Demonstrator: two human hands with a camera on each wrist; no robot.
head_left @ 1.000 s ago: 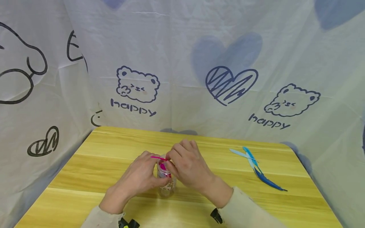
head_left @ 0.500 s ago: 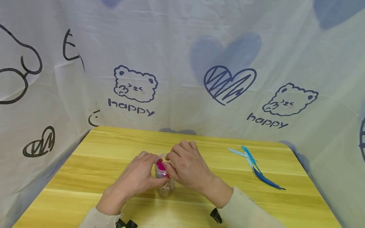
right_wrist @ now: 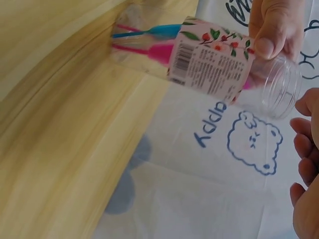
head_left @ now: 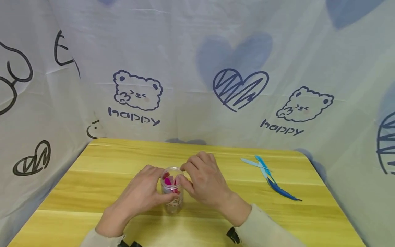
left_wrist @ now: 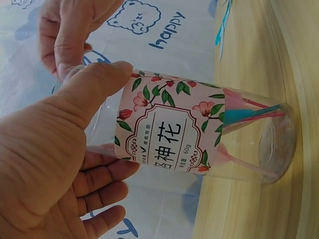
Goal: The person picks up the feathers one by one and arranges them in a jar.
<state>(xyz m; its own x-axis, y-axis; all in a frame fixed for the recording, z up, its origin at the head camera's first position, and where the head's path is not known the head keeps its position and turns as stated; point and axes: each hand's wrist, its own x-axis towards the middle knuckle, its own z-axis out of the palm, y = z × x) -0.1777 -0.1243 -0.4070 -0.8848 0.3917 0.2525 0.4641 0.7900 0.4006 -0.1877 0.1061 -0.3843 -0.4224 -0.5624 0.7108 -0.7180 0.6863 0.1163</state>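
Observation:
A clear plastic jar point(head_left: 172, 206) with a pink floral label stands upright on the table, its mouth uncovered. Pink feathers point(right_wrist: 160, 52) and a blue feather point(right_wrist: 164, 31) are inside, quills toward the bottom; the label covers much of them. My left hand point(head_left: 140, 193) grips the jar near its neck, thumb across the label's upper edge in the left wrist view. At the rim is my right hand point(head_left: 206, 181), its fingers loosely bent with nothing seen between them. Whether its fingertips touch the rim, I cannot tell.
On the table's right side lie several feathers, crossing one another: a pale blue one point(head_left: 251, 162), a bright blue one point(head_left: 260, 161) and a dark blue one point(head_left: 282, 192). A white printed curtain point(head_left: 185, 113) hangs behind the yellow wooden table point(head_left: 102, 171).
One second ago my right hand pinched a thin pink piece over the jar's mouth; now it is no longer seen above the rim. My left hand keeps its grip. The head view has shifted slightly.

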